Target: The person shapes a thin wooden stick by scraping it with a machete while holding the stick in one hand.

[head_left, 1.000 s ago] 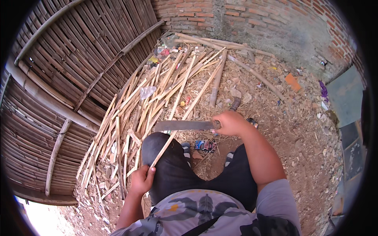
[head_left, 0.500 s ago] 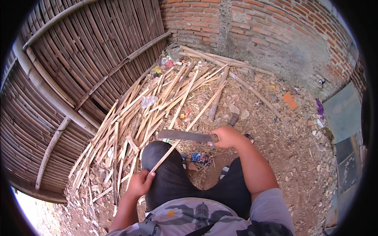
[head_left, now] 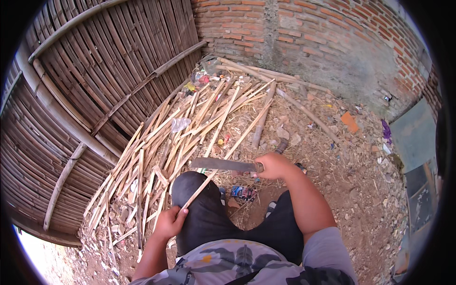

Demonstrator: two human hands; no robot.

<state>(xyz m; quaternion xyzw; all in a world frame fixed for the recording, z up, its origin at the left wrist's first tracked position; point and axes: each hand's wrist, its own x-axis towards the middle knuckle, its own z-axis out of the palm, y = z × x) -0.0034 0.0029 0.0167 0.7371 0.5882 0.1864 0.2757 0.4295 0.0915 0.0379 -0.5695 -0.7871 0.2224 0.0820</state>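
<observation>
My right hand [head_left: 273, 165] is closed round the handle of a machete [head_left: 223, 164], its broad dark blade pointing left. Beneath my left hand's grip is the near end of a long pale bamboo strip [head_left: 237, 142]. From my left hand [head_left: 172, 222], beside my left knee, the strip slants up and away to the right. The blade lies across the strip just beyond the knee; whether its edge bites in cannot be told. My dark trousers [head_left: 204, 228] show under the strip.
Many split bamboo strips [head_left: 156, 137] lie heaped at the left, below a bamboo-slat wall [head_left: 118, 61]. A brick wall [head_left: 323, 47] closes the far side. Thicker poles [head_left: 308, 116] and rubble lie ahead. Grey panels [head_left: 420, 135] lean at the right. Sandals are on my feet.
Almost nothing differs. Both hands, the machete and the bamboo strip keep nearly the same places, with only a very slight shift of the view.
</observation>
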